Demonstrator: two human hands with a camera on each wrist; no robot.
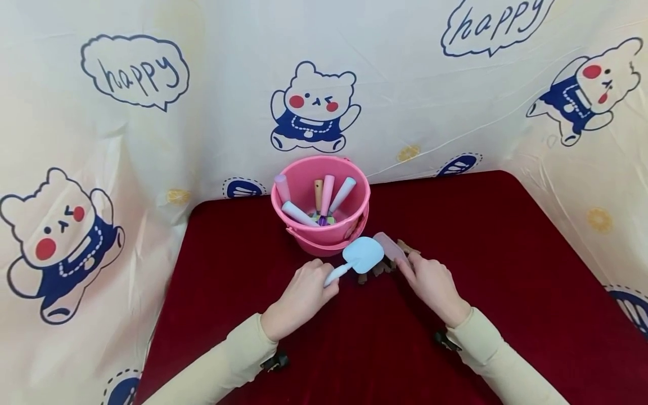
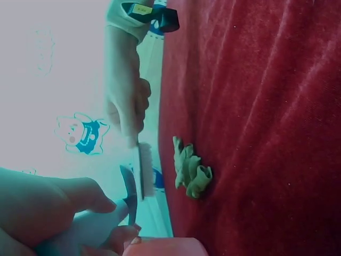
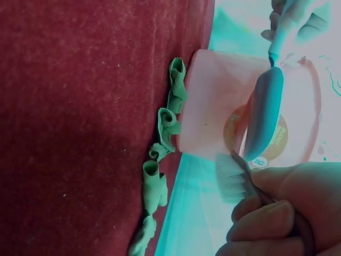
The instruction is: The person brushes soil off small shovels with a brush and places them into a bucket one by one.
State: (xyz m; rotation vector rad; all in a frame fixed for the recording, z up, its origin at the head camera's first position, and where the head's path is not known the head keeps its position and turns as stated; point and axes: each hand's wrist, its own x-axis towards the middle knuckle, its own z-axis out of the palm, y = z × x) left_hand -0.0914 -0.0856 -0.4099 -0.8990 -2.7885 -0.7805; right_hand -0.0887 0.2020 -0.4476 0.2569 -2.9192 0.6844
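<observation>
My left hand [image 1: 306,289] grips the handle of a light blue toy shovel [image 1: 363,255], its blade raised just in front of the bucket. In my right hand [image 1: 435,284] is a small mauve brush [image 1: 390,246]; the right wrist view shows its white bristles [image 3: 230,178] close to the shovel's blade. Curled brown pieces, like dried leaves [image 1: 377,270], lie on the table beneath the two tools. They look green in the tinted left wrist view, where the brush [image 2: 145,170] is above the table. A pink bucket [image 1: 311,244] stands right behind the shovel.
Several tool handles stick up inside the bucket, among them a pink handle [image 1: 327,191] and a tan handle [image 1: 318,191]. Dark red cloth [image 1: 228,292] covers the table. A white curtain [image 1: 223,112] printed with bears hangs around its back and sides.
</observation>
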